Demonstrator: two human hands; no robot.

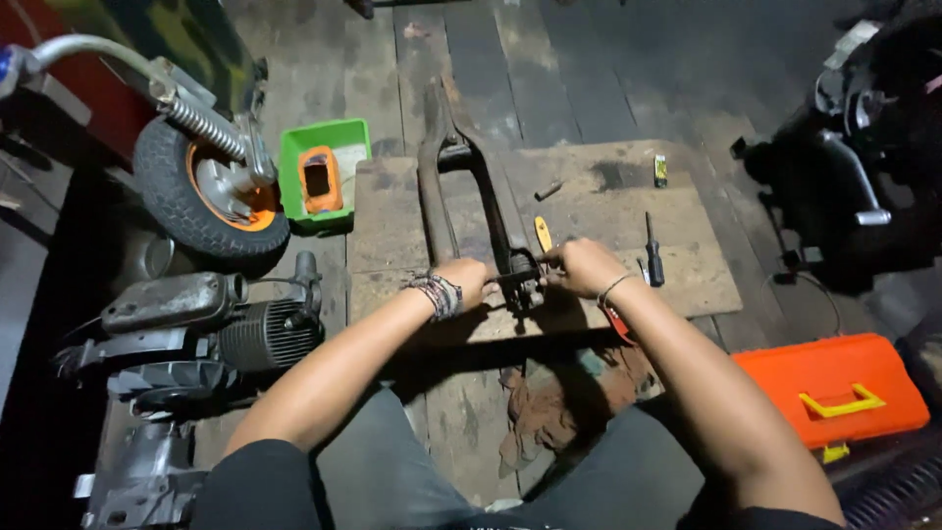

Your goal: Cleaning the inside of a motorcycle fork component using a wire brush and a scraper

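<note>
Nearest the camera, a stained rag [549, 412] lies on the floor between the knees, with an orange toolbox [834, 388] shut at right. Just past it, both hands meet at the near end of a rusty swingarm [469, 186] that lies lengthwise on a plywood board [687, 265]. Left hand [463, 283] is curled around the arm's left side, bracing it; right hand [581, 267] is closed in a pinch on something small at the pivot fitting [523, 280], too hidden to name. Judgement: keep the left grip firm so the frame can't roll, and work the fitting square-on, not at a slant. Within reach beside the right hand: a black-handled screwdriver [652, 250] and a yellow-handled tool [543, 234]. Left of the board sits an engine block [211, 329]; farther off, a green tray [322, 172] and a wheel with orange rim [201, 191].
</note>
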